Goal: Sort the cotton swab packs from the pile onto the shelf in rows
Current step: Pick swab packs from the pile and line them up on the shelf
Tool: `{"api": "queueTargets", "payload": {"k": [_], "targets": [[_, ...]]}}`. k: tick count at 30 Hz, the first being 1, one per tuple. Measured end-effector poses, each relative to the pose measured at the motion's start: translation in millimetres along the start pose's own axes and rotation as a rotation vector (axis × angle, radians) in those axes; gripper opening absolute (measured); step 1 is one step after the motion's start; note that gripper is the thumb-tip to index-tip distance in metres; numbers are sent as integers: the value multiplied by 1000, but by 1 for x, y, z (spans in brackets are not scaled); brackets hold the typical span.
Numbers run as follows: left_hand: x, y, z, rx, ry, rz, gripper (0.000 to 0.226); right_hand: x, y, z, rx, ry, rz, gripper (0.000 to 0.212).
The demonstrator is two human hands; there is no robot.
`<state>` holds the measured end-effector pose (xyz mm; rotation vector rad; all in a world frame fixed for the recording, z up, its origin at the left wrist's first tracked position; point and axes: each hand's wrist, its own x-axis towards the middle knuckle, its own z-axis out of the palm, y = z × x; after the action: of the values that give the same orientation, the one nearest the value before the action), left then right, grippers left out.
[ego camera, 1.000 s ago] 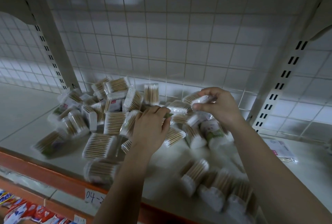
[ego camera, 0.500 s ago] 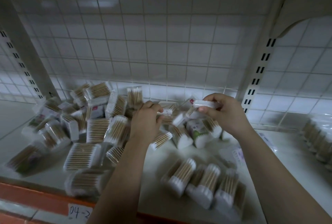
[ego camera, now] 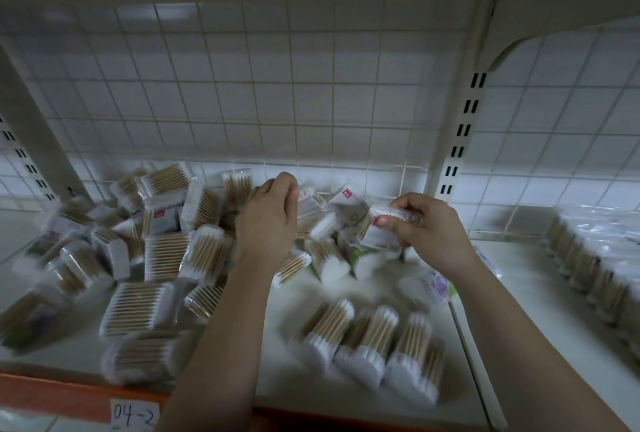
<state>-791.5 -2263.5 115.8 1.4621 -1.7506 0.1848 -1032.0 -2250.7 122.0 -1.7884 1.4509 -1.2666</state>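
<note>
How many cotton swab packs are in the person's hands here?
2. The right hand grips one pack right of the pile; the left hand pinches a second pack at the pile's back, possibly resting on it.

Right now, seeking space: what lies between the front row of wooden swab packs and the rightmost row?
Head view: bare white shelf, one seam, partly behind the right forearm.

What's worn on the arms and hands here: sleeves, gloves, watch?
No sleeves, gloves or watch: left hand and right hand and both forearms are bare to the frame edge. A glint on a right finger may be a ring; too blurred to confirm.
</note>
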Motion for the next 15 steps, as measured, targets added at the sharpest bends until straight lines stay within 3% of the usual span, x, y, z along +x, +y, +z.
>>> {"api": "queueTargets", "payload": {"k": [8, 15], "targets": [[2, 59, -18, -111, 124, 20, 12, -17, -7, -35, -3, 44, -30, 18], [4, 135, 0, -208, -28, 155, 30, -39, -16, -108, -20, 148, -36, 22]]}}
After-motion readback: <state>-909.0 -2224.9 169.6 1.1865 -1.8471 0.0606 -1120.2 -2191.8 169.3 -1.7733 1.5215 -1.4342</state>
